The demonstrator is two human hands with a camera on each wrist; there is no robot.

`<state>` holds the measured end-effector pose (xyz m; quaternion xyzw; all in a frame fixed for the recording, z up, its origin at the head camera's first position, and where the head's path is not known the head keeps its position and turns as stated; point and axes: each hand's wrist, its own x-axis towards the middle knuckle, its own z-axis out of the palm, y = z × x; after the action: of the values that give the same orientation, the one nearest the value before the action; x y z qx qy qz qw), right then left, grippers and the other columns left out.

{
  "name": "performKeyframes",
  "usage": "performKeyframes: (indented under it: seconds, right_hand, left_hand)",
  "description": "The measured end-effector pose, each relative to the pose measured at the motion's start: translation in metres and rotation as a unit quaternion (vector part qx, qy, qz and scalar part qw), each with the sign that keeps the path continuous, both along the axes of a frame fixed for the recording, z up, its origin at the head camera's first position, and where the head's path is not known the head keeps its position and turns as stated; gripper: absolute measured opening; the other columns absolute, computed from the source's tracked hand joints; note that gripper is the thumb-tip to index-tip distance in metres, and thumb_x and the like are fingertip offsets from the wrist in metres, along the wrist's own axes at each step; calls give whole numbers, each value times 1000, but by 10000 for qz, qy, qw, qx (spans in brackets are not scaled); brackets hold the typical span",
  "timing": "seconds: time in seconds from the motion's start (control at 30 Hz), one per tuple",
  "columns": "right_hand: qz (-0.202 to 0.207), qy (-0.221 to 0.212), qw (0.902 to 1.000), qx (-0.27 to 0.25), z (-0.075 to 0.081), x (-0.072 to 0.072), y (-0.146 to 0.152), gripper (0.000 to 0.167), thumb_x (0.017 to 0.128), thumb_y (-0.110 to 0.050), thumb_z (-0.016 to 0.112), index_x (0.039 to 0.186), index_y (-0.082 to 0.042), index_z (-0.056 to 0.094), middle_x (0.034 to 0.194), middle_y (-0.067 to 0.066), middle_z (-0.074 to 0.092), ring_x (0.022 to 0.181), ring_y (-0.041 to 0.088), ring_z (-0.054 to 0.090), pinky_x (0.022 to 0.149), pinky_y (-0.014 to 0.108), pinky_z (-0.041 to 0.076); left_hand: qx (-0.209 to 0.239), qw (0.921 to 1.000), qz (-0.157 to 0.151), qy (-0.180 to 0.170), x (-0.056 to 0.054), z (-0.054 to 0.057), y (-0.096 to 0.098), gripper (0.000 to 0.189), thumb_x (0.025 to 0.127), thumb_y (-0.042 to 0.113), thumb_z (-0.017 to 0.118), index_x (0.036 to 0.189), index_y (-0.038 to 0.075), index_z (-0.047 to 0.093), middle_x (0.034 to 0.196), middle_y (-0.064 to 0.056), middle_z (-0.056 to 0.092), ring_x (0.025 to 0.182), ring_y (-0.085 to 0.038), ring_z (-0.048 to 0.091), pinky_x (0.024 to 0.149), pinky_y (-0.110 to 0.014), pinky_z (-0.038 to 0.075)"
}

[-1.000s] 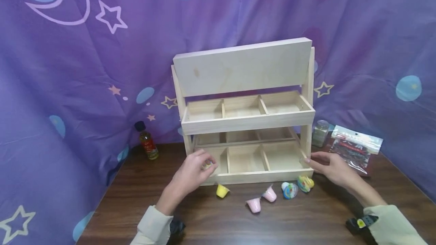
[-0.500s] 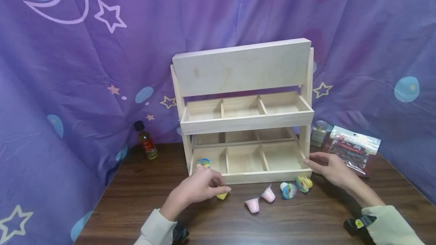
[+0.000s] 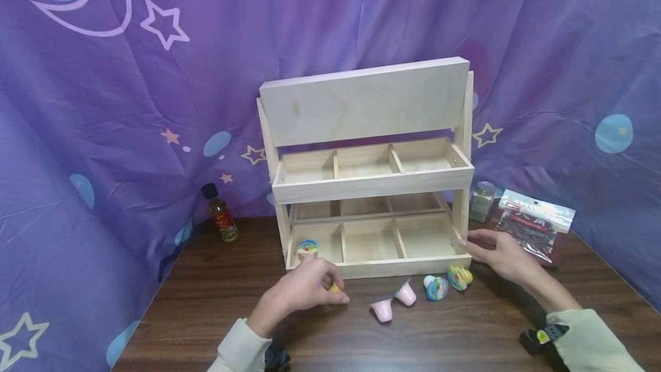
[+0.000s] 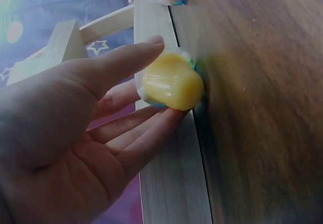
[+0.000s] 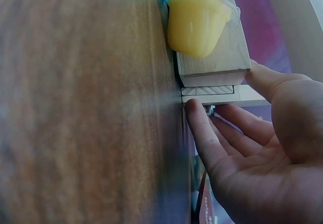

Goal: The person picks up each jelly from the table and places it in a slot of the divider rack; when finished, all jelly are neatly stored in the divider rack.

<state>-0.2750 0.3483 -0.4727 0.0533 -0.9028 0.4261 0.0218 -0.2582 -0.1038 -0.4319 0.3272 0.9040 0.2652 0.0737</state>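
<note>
My left hand (image 3: 307,286) is at the front left of a wooden rack (image 3: 372,185), its thumb and fingers around a yellow jelly cup (image 4: 174,82) low over the table. Another jelly cup (image 3: 307,247) with a blue printed lid sits in the lower left compartment. My right hand (image 3: 506,257) grips the lower right end of the rack, thumb at the tray's edge and fingers against the outer side. Two pink jelly cups (image 3: 382,310) lie in front of the rack. Nearer the right hand lie a blue-lidded cup (image 3: 436,288) and a yellow one (image 3: 459,278).
A small oil bottle (image 3: 222,214) with a black cap stands left of the rack. Behind the right hand are a glass jar (image 3: 482,201) and a plastic packet (image 3: 532,228) of dark spice. A purple curtain (image 3: 155,102) hangs behind the wooden table (image 3: 413,340).
My left hand has left a jelly cup in the lower left compartment, come down toward the table and closed around the yellow cup. My right hand stays on the rack.
</note>
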Motion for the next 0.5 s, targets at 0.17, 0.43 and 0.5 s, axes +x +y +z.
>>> performKeyframes:
  seconds: [0.17, 0.43, 0.5]
  right_hand:
    - [28, 5, 10000, -82, -1, 1, 0, 63, 107, -38, 69, 143, 13, 59, 134, 32, 71, 100, 0, 70, 84, 18, 62]
    - [62, -17, 9999, -145, -4, -2, 2, 63, 108, -36, 69, 144, 14, 58, 136, 33, 70, 100, -5, 68, 85, 18, 62]
    - [56, -8, 9999, -109, -5, -3, 2, 63, 108, -37, 69, 144, 13, 58, 136, 32, 70, 100, -4, 68, 84, 18, 62]
  left_hand:
    - [-3, 9999, -125, -71, 0, 1, -2, 24, 85, 29, 94, 97, 14, 81, 89, 5, 81, 80, -2, 69, 78, -19, 58]
    - [-218, 9994, -260, -50, 1, 1, -1, 21, 86, 27, 93, 99, 15, 82, 67, 11, 59, 59, 1, 46, 53, -17, 39]
    - [-107, 9993, -361, 35, -1, 0, 0, 22, 86, 25, 93, 99, 14, 81, 68, 10, 59, 60, 1, 46, 55, -16, 40]
